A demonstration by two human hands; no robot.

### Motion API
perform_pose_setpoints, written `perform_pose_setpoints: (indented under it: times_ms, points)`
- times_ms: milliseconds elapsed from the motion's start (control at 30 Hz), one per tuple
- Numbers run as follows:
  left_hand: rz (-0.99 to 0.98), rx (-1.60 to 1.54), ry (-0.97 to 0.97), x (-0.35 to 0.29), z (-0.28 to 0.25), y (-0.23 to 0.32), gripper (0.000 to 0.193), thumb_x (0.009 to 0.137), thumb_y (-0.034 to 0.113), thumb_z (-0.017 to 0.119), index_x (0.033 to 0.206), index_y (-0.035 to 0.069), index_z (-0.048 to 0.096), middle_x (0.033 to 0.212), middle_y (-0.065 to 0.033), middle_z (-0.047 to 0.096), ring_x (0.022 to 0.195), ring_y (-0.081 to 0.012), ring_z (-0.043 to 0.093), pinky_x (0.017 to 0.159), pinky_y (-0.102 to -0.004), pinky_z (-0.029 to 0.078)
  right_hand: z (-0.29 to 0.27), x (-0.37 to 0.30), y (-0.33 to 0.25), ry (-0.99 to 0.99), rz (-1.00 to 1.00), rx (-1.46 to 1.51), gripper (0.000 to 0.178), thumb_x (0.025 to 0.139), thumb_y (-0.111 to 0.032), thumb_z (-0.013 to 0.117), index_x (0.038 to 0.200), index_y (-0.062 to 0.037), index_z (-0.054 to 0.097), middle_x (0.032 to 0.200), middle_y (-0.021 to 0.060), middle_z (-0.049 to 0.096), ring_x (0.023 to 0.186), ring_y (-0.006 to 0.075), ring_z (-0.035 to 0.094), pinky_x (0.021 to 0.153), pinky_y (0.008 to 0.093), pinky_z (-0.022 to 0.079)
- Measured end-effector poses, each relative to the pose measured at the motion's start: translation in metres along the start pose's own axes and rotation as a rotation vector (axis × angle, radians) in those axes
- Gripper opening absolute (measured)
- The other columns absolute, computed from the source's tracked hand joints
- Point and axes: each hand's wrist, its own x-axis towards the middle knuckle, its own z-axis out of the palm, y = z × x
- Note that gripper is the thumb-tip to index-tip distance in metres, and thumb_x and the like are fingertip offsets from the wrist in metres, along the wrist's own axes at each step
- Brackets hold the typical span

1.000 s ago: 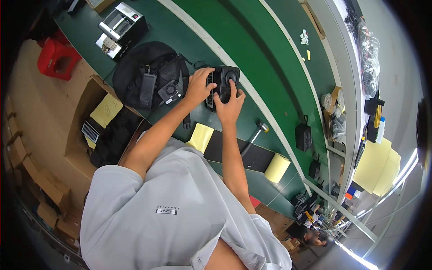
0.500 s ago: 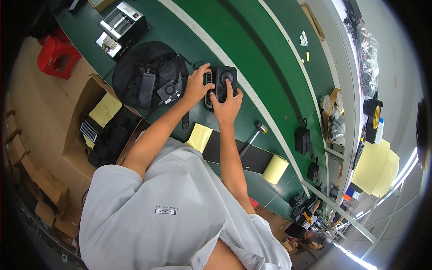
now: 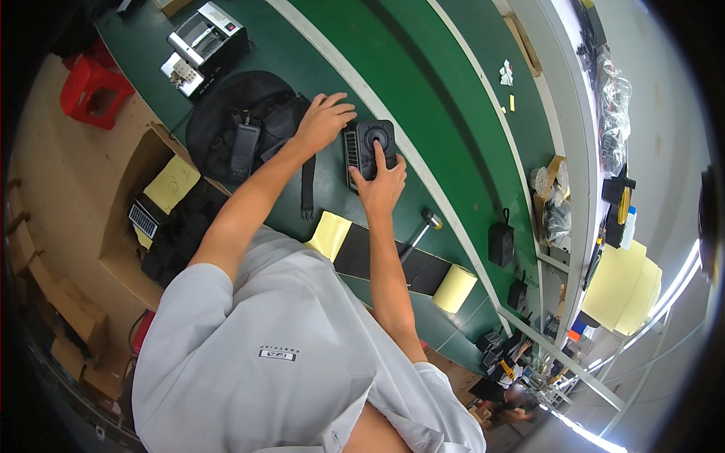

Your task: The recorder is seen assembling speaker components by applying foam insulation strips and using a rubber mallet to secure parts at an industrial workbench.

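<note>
A black box-shaped speaker with a round cone on its upper face and a slatted side sits on the green bench. My right hand grips it, the index finger on the round cone and the thumb at the slatted side. To its left, my left hand is apart from the speaker, fingers stretched out and nothing seen in them. Under and beside my left forearm lie a black round padded mat, a black handheld device and a black strap. My forearm hides part of this pile.
A silver-and-black machine stands at the far left. Nearer are yellow paper, a hammer and a yellow roll. Beyond runs a green belt with black boxes. An open carton and a red stool stand left.
My left hand has let go of the speaker and moved left and up. My right hand keeps its grip. The strap now hangs straighter, and the small fan-like device is hidden behind my arm.
</note>
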Motion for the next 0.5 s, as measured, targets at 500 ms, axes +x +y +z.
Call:
perform_pose_setpoints:
  times_ms: [500]
  points:
    - [0.141,-0.065,-0.06,-0.004,0.007,-0.014,0.009,0.075,0.018,0.072,0.079,0.01,0.072,0.091,0.0029,0.069,0.107,-0.0217,0.058,0.097,-0.0412,0.041,-0.006,0.045,-0.01,-0.006,-0.205,0.197,0.07,0.082,-0.033,0.074,0.145,-0.0184,0.048,0.144,0.0359,0.034,0.128,0.0491,0.042,0.106,0.0551,0.037]
